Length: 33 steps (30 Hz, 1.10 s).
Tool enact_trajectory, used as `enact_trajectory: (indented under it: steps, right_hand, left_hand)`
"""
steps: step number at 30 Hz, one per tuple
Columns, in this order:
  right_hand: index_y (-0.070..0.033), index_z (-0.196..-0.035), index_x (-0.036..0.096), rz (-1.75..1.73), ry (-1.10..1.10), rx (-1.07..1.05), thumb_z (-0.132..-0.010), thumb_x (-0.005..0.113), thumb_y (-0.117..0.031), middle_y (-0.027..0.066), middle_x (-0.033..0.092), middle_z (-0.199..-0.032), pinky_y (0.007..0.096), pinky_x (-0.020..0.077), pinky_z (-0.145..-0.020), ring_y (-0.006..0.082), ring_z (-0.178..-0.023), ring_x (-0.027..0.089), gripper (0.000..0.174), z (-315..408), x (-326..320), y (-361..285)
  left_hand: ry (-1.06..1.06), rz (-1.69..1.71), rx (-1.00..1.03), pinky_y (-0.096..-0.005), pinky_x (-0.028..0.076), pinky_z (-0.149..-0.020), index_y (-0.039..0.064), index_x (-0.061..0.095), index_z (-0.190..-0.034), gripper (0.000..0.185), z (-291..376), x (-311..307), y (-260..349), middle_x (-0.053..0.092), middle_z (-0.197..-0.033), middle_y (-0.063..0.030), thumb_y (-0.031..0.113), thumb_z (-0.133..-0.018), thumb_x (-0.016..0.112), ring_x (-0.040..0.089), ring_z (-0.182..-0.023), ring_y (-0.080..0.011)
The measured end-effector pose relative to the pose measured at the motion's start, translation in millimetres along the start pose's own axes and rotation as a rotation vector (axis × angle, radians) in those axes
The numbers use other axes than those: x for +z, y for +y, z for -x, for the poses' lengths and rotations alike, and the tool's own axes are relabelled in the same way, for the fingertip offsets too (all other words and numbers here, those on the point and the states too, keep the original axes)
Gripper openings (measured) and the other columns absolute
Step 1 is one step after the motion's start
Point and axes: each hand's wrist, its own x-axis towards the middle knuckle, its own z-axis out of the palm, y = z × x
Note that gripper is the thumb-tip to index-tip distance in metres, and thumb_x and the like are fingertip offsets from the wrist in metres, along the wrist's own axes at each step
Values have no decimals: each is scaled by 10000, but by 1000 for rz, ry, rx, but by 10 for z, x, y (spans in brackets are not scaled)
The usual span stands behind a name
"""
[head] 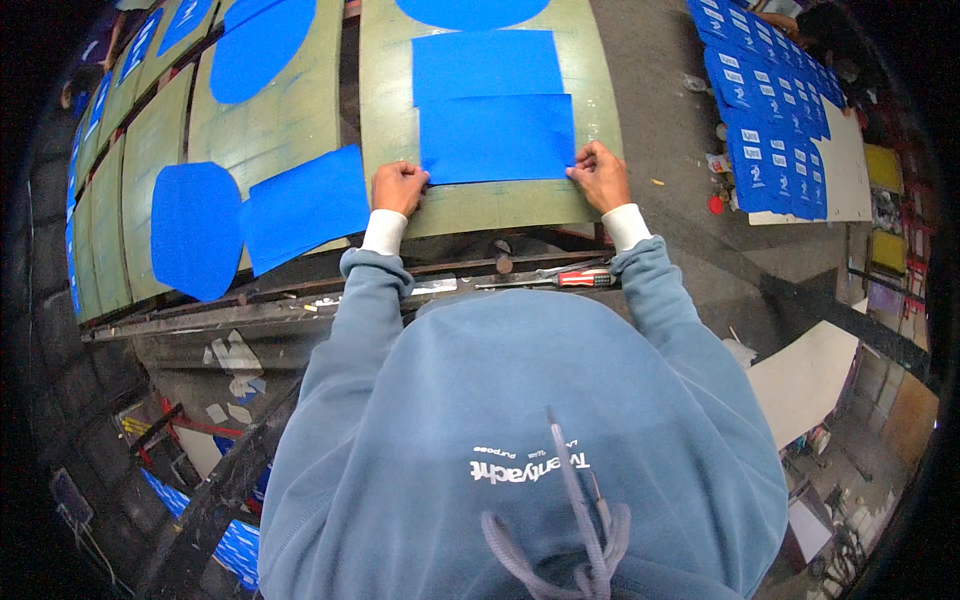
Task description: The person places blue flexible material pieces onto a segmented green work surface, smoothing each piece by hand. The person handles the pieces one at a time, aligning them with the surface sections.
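Note:
My left hand (400, 187) pinches the near left corner of a blue fabric panel (496, 139), and my right hand (599, 177) pinches its near right corner. That panel lies flat on a greenish board (487, 208), its far edge meeting or overlapping another blue piece (486, 66). Beyond that is the rounded edge of a further blue piece (472, 9). To the left, a blue piece with a curved outline (196, 229) and a slanted rectangular blue piece (309, 206) lie close together, reaching over the boards' near edge.
A red-handled screwdriver (585, 279) lies on the dark rail (442, 271) before me. More boards with blue pieces stand left. At right, a pale board (847, 180) bears many printed blue pieces (780, 169); another person's hand (780, 21) is at its far side.

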Motion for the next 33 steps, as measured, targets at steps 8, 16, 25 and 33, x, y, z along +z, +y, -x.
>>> enact_trajectory:
  steps: [8, 16, 25, 33]
  right_hand:
    - [-30, -897, 610, 3, -7, 87, -641, 809, -87, 51, 641, -768, 283, 509, -658, 130, -665, 591, 329, -39, -31, 20]
    - [-30, -856, 616, 12, 7, 28, -605, 841, -128, 69, 639, -790, 302, 499, -669, 159, -674, 583, 351, -83, 1, 130]
    - [-35, -839, 607, 53, 11, 28, -581, 848, -180, 99, 639, -819, 341, 498, -708, 229, -741, 610, 382, -106, -32, 103]
    - [-10, -903, 601, 126, 176, -105, -690, 777, -180, 147, 626, -931, 374, 486, -770, 294, -844, 606, 324, 35, 151, -113]
  left_hand:
    - [-21, -76, -26, -283, 472, -482, -13, 681, -722, 151, -39, -22, -41, 655, -629, -79, 125, -742, 739, 593, -499, -117]
    - [50, -120, 4, -289, 476, -473, -12, 680, -702, 165, -63, 18, -155, 654, -624, -76, 134, -737, 749, 593, -482, -125]
    - [-28, 38, -123, -289, 494, -494, 6, 669, -662, 167, -66, -11, -48, 650, -592, -88, 148, -702, 746, 615, -483, -134]
    - [129, 42, 56, -327, 490, -539, 11, 613, -769, 227, 196, -184, 11, 636, -628, -114, 196, -740, 742, 611, -548, -182]
